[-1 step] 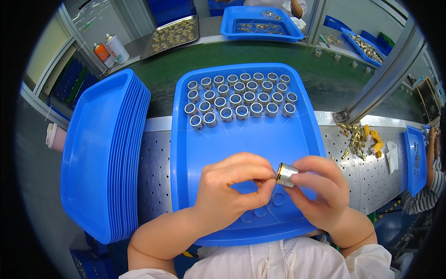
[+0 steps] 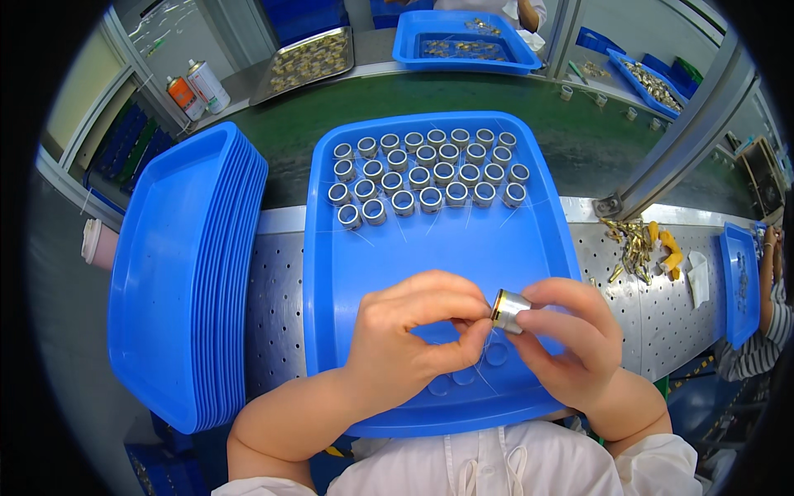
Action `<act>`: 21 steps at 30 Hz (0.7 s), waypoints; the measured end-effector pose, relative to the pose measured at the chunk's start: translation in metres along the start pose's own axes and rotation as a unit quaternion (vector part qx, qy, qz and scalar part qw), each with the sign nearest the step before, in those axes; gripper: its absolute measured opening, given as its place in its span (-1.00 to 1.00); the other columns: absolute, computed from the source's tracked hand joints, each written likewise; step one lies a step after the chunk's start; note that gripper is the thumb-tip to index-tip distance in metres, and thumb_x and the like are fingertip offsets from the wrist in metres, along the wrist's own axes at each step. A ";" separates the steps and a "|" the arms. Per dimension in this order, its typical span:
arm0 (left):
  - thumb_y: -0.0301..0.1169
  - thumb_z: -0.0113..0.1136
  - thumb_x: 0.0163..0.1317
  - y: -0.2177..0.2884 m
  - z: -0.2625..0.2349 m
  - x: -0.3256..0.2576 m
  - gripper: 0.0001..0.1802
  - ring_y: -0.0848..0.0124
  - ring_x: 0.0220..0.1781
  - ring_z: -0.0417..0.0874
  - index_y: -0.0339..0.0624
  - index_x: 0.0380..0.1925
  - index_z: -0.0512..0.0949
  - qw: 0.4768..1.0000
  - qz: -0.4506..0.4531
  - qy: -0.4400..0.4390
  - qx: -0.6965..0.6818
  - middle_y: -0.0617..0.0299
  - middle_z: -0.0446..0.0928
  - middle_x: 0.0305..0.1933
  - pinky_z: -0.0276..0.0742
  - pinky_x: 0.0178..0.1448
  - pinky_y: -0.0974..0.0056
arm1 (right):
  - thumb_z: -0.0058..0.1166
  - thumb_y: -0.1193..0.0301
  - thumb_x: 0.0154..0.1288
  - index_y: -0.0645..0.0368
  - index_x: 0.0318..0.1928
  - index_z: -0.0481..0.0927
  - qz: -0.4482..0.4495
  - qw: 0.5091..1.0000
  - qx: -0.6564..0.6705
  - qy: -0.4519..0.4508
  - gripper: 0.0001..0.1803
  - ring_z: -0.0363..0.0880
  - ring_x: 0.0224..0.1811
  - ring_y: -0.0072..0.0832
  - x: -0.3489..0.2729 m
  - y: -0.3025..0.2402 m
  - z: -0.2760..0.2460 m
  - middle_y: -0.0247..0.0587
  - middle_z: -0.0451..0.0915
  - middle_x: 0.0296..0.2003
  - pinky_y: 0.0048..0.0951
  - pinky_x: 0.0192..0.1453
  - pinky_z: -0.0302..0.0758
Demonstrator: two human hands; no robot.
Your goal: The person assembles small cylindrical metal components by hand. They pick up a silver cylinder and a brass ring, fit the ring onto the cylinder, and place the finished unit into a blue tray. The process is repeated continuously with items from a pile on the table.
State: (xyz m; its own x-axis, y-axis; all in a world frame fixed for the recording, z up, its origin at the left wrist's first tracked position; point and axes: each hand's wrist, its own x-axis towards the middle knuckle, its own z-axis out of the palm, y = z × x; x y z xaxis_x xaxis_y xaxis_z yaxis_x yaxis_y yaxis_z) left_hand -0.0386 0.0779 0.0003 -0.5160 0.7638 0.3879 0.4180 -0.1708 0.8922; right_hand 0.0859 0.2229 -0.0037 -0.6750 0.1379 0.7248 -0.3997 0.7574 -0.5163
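Observation:
A short silver metal cylinder (image 2: 510, 309) with a gold-coloured rim is held on its side by my right hand (image 2: 576, 341), above a large blue tray (image 2: 389, 256). My left hand (image 2: 420, 326) has thumb and forefinger pinched together at the gold-rimmed end; what lies between the fingertips is too small to make out. Thin clear strands hang below the pinch. Under the hands, a few clear round discs (image 2: 496, 355) lie on the tray floor. Rows of silver rings (image 2: 430, 199) stand upright in the far half, several with fine strands trailing from them.
Stacked blue trays (image 2: 178, 273) stand at the left, beside a pink cup (image 2: 99, 244). Brass-coloured parts (image 2: 633, 252) and yellow pieces (image 2: 672, 255) lie right. Beyond runs a green belt (image 2: 285, 149). A metal post (image 2: 686, 132) rises at the right, with a person's arm (image 2: 776, 273) past it.

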 end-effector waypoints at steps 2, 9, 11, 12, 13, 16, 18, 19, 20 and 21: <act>-0.70 0.27 -0.19 0.000 0.000 -0.001 -0.81 0.41 -0.33 0.62 -0.31 -0.47 0.62 1.000 0.000 0.008 0.000 0.10 0.59 -0.35 0.57 -0.27 0.42 | 0.29 0.72 -0.23 0.24 -0.20 0.59 -0.018 1.000 -0.009 -0.007 -0.56 0.57 -0.29 -0.27 0.001 0.000 -0.001 -0.04 0.53 -0.23 -0.41 -0.27 0.54; -0.68 0.30 -0.28 -0.001 0.000 -0.002 -0.79 0.43 -0.40 0.62 -0.25 -0.53 0.60 0.997 0.049 0.015 0.053 0.14 0.59 -0.38 0.52 -0.36 0.44 | 0.30 0.71 -0.21 0.26 -0.17 0.56 0.038 0.999 0.034 -0.004 -0.55 0.58 -0.28 -0.28 0.000 -0.001 0.003 -0.03 0.53 -0.23 -0.42 -0.27 0.54; -0.66 0.31 -0.30 0.000 0.001 -0.003 -0.78 0.43 -0.41 0.62 -0.24 -0.53 0.60 0.996 0.058 0.019 0.069 0.15 0.59 -0.40 0.51 -0.37 0.44 | 0.31 0.71 -0.19 0.26 -0.16 0.56 0.089 0.993 0.082 -0.004 -0.54 0.58 -0.28 -0.30 -0.001 -0.002 0.004 -0.04 0.54 -0.22 -0.43 -0.27 0.54; -0.66 0.31 -0.31 0.000 0.001 -0.004 -0.77 0.43 -0.42 0.62 -0.23 -0.53 0.60 0.995 0.062 0.020 0.076 0.16 0.59 -0.41 0.51 -0.37 0.44 | 0.31 0.70 -0.19 0.26 -0.15 0.55 0.107 0.988 0.112 -0.003 -0.54 0.58 -0.28 -0.31 -0.004 -0.001 0.006 -0.04 0.53 -0.22 -0.44 -0.27 0.54; -0.65 0.32 -0.31 0.001 0.002 -0.004 -0.77 0.43 -0.42 0.62 -0.22 -0.53 0.60 0.993 0.067 0.023 0.092 0.16 0.59 -0.41 0.51 -0.37 0.44 | 0.32 0.70 -0.18 0.26 -0.15 0.55 0.125 0.982 0.141 -0.001 -0.53 0.58 -0.28 -0.32 -0.006 -0.001 0.007 -0.05 0.53 -0.21 -0.45 -0.27 0.54; -0.65 0.31 -0.32 0.002 0.002 -0.005 -0.75 0.44 -0.42 0.62 -0.22 -0.51 0.60 0.988 0.079 0.031 0.129 0.17 0.58 -0.42 0.51 -0.36 0.44 | 0.32 0.70 -0.18 0.26 -0.15 0.56 0.059 0.996 0.067 -0.009 -0.54 0.57 -0.27 -0.36 -0.003 0.000 0.004 -0.07 0.52 -0.20 -0.47 -0.26 0.55; -0.66 0.30 -0.32 0.002 0.003 -0.005 -0.74 0.43 -0.40 0.62 -0.23 -0.49 0.60 0.987 0.089 0.029 0.133 0.17 0.58 -0.43 0.51 -0.37 0.44 | 0.31 0.72 -0.19 0.25 -0.16 0.57 0.048 0.997 0.058 0.003 -0.54 0.57 -0.27 -0.37 -0.002 0.000 0.004 -0.07 0.52 -0.19 -0.48 -0.26 0.55; -0.67 0.29 -0.30 0.001 0.002 -0.003 -0.74 0.44 -0.39 0.62 -0.25 -0.48 0.60 0.991 0.076 0.024 0.110 0.16 0.58 -0.41 0.52 -0.36 0.45 | 0.31 0.72 -0.19 0.24 -0.17 0.58 0.043 0.998 0.053 0.009 -0.55 0.56 -0.27 -0.37 -0.002 0.000 0.004 -0.07 0.51 -0.19 -0.49 -0.26 0.55; -0.69 0.27 -0.28 -0.001 0.002 -0.001 -0.74 0.44 -0.37 0.62 -0.26 -0.46 0.61 0.994 0.064 0.019 0.087 0.15 0.58 -0.40 0.53 -0.35 0.45 | 0.30 0.72 -0.19 0.23 -0.17 0.59 0.036 0.998 0.044 0.015 -0.56 0.56 -0.27 -0.36 -0.003 0.000 0.004 -0.07 0.51 -0.19 -0.48 -0.25 0.54; -0.70 0.26 -0.26 -0.001 0.002 0.001 -0.74 0.44 -0.36 0.62 -0.28 -0.45 0.61 0.997 0.052 0.013 0.064 0.14 0.58 -0.39 0.54 -0.34 0.45 | 0.28 0.72 -0.19 0.23 -0.18 0.60 0.028 0.999 0.035 0.020 -0.57 0.56 -0.27 -0.35 -0.004 0.001 0.004 -0.07 0.51 -0.19 -0.47 -0.25 0.54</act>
State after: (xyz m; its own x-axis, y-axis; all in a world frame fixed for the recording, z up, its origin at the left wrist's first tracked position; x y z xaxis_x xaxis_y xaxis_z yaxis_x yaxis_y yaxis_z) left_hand -0.0377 0.0798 -0.0009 -0.4835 0.7297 0.4835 0.5612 -0.1655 0.8110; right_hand 0.0861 0.2201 -0.0088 -0.6724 0.2062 0.7109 -0.4045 0.7020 -0.5862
